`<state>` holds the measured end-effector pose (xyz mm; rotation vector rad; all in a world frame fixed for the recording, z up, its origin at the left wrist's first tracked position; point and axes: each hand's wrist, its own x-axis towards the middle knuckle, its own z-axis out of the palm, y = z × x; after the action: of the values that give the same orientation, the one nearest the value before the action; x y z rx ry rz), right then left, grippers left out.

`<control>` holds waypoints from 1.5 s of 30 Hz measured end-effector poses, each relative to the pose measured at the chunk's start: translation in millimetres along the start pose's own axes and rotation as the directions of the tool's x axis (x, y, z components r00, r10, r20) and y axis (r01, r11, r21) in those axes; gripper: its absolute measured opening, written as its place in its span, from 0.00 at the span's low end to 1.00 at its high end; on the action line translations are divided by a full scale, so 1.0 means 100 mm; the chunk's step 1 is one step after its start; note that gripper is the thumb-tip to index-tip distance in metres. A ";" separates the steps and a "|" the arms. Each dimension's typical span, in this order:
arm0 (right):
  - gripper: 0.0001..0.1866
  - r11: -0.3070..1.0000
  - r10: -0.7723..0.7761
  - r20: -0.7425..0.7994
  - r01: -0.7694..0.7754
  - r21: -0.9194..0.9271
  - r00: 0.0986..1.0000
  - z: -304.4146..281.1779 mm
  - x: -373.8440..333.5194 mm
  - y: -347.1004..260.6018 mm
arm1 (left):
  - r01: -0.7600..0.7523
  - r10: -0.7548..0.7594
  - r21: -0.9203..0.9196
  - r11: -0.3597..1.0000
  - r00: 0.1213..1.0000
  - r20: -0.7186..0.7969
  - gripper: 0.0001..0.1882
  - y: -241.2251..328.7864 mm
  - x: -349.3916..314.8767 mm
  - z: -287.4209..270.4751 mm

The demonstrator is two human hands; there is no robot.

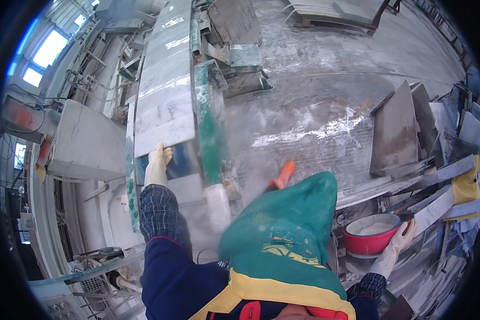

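My left hand [159, 162], in a pale glove, is closed with curled fingers on the near edge of a white, grey-veined marble slab [165, 125]. The slab lies flat on a long conveyor, in line with other wet, shiny slabs [170, 58]. My right hand [397, 248], also gloved, reaches out low on the right beside a red basin [370, 242] holding whitish contents. Its fingers close at the near end of a pale stone strip [434, 209]; part of the grip is hidden.
A green rail [209, 128] runs along the conveyor's right side. Stone offcuts [458, 256] are heaped at the right, with leaning slabs [394, 130] beyond. The floor [304, 101] is wet. My green apron [282, 229] and an orange boot [285, 175] show at the middle.
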<state>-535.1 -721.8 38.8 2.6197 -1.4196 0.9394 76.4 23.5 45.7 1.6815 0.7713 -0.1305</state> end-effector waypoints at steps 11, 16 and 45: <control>0.21 0.997 -0.054 -0.033 0.053 -0.056 0.998 -0.03 -0.05 -0.13 | -0.037 0.013 -0.604 0.796 0.999 -0.044 0.17 -0.23 0.03 0.18; 0.23 0.967 -0.024 -0.179 -0.023 -0.255 0.984 -0.03 0.22 -0.05 | -0.230 0.197 -0.284 0.931 0.970 -0.139 0.20 -0.23 -0.50 0.16; 0.33 0.765 0.496 0.187 -0.324 -0.556 0.848 0.09 0.83 0.01 | -0.888 0.829 0.432 -0.156 0.119 0.546 0.25 -0.24 -1.02 1.76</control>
<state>-497.7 -788.0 73.9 2.1515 -2.0450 0.0709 40.5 -177.4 26.1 2.5943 -0.8802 0.5916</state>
